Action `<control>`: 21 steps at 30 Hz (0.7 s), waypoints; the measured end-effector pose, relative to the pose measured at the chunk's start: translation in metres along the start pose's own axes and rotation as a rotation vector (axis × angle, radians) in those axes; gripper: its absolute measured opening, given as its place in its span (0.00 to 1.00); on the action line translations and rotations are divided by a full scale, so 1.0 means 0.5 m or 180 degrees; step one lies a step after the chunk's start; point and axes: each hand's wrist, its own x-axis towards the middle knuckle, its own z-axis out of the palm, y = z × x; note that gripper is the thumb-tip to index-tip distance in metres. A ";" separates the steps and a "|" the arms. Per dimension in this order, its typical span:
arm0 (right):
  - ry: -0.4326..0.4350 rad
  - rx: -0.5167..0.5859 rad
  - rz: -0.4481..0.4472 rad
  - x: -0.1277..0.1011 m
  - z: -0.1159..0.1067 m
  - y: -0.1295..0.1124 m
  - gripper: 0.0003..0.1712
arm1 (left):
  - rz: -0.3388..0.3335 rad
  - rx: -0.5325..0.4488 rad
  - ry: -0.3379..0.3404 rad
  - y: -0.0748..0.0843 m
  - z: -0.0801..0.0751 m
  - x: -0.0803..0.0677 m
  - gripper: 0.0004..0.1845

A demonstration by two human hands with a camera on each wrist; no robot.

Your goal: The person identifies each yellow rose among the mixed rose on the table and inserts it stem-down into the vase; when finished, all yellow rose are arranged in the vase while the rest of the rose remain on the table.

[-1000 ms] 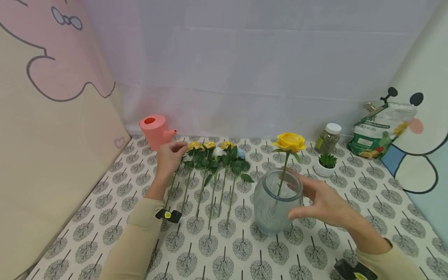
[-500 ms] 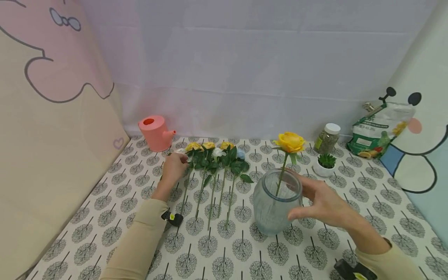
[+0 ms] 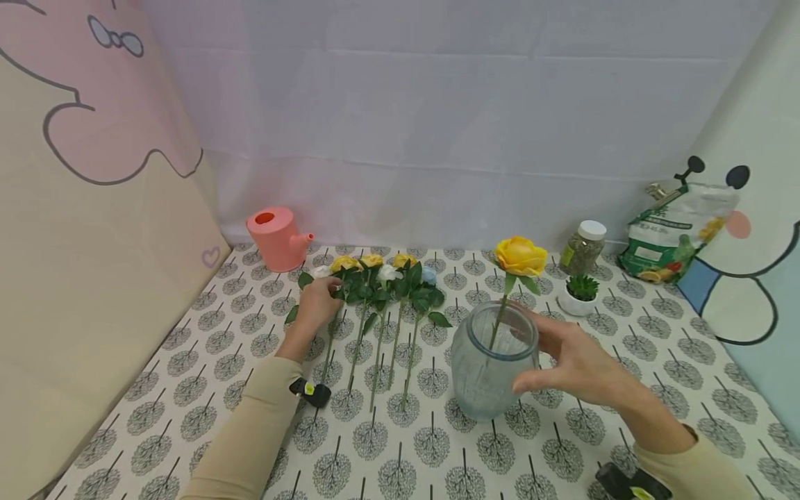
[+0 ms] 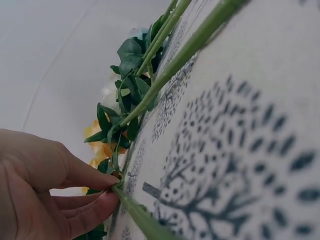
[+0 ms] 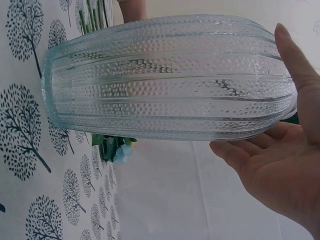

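My left hand (image 3: 319, 303) is low over the left end of a row of roses with leafy green stems. In the left wrist view its thumb and fingers pinch a green rose stem (image 4: 142, 217); I cannot tell which bloom it bears. Close to the fingertips lie a white rose (image 3: 321, 271) and a yellow rose (image 3: 344, 263). On the right, my right hand (image 3: 571, 362) holds the side of a clear ribbed glass vase (image 3: 482, 382), thumb in front and fingers behind. A single large yellow rose (image 3: 521, 256) stands in the vase, leaning right.
More roses lie right of the left hand, including a pale blue one (image 3: 428, 276). Behind them stands a pink watering can (image 3: 279, 240). Back right are a white-lidded jar (image 3: 582, 248), a small potted succulent (image 3: 580, 295) and a printed bag (image 3: 671, 236).
My left hand has shifted right from the row's outer edge to the stems, uncovering the white rose and leaves on its left. The vase's rose leans slightly further right; my right hand keeps its place.
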 end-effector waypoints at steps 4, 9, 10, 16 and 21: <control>-0.0008 0.0016 0.0000 0.001 0.001 0.000 0.56 | -0.0079 -0.0149 -0.0145 -0.002 0.000 0.001 0.24; -0.0029 0.0018 0.0006 0.001 0.000 0.000 0.56 | -0.0193 -0.0291 -0.0348 -0.008 0.002 0.004 0.26; -0.0035 0.0010 -0.0001 0.001 0.000 0.000 0.56 | -0.0197 -0.0300 -0.0361 -0.010 0.003 0.005 0.26; -0.0034 -0.0009 -0.0019 0.001 0.000 0.001 0.56 | -0.0161 -0.0363 -0.0393 -0.008 0.000 0.003 0.27; -0.0010 -0.0027 0.0008 0.002 0.001 0.002 0.56 | -0.0127 -0.0590 -0.0374 0.000 -0.007 0.001 0.29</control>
